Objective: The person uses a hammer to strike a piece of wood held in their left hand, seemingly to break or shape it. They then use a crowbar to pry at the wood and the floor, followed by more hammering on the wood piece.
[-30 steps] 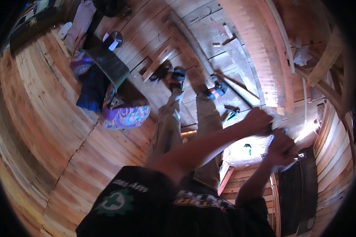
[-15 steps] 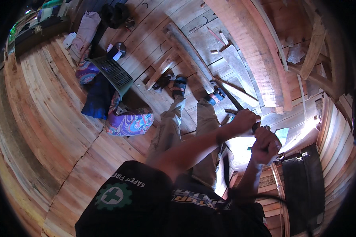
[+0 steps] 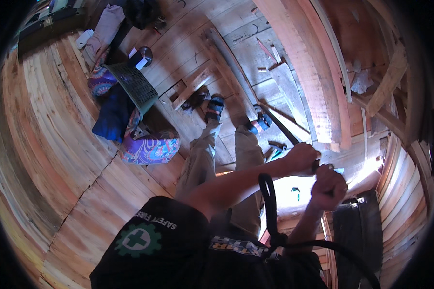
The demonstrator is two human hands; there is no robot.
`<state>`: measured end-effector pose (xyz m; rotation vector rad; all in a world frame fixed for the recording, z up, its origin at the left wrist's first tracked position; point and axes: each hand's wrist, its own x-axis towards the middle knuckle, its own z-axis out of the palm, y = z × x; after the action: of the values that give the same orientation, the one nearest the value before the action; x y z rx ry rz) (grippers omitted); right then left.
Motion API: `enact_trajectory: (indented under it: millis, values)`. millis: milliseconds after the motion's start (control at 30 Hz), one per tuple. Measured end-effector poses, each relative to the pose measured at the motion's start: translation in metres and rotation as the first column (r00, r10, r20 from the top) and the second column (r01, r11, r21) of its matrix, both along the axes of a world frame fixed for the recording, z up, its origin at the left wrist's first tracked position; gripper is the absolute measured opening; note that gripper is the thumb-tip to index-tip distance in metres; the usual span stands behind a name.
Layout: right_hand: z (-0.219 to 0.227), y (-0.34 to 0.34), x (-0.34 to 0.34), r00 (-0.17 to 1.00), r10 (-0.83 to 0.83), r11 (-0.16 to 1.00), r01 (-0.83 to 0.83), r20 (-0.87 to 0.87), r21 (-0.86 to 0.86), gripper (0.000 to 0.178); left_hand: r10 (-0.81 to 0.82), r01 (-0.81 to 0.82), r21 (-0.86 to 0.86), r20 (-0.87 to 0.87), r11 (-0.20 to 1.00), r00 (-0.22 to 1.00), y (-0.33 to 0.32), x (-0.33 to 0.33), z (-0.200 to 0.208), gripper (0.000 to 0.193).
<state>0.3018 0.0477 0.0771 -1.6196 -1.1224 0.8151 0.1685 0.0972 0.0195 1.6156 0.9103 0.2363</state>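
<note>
The left forearm reaches slantwise to centre right; a black cord partly hides the right forearm. At centre right, a dark bar slants to the left hand, closed apparently around it and hiding its lower part. The right hand, just below, is closed also; its content is hidden.

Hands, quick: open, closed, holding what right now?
Left hand: closed, apparently around a dark piece showing at the fist's edge; can't tell what it is.
Right hand: closed in a fist; contents can't be told.
</note>
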Motion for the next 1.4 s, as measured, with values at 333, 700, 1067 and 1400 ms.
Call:
enact_trajectory:
  millis: [333, 700, 1067, 1400]
  values:
    - [0.031, -0.003, -0.021, 0.956, 0.083, 0.994, -0.059, 0.282, -0.092, 0.031, 0.068, -0.064, 0.04, -0.104, 0.997, 0.992, -0.019, 0.006, 0.011, 0.024]
    - [0.051, -0.036, -0.05, 0.826, -0.142, 0.988, 0.152, -0.545, -0.027, 0.028, -0.021, 0.021, 0.03, -0.013, 0.999, 1.0, -0.055, -0.002, 0.017, 0.012]
    - [0.021, -0.028, -0.005, 0.916, -0.138, 0.99, 0.13, -0.376, -0.045, 0.029, -0.038, 0.043, 0.104, -0.047, 0.994, 0.998, -0.04, 0.019, 0.002, 0.016]
    - [0.0, 0.081, 0.058, 0.658, -0.41, 0.909, 0.356, -0.631, -0.219, 0.028, -0.092, 0.092, -0.01, -0.133, 0.996, 0.987, 0.039, 0.1, -0.033, 0.023]
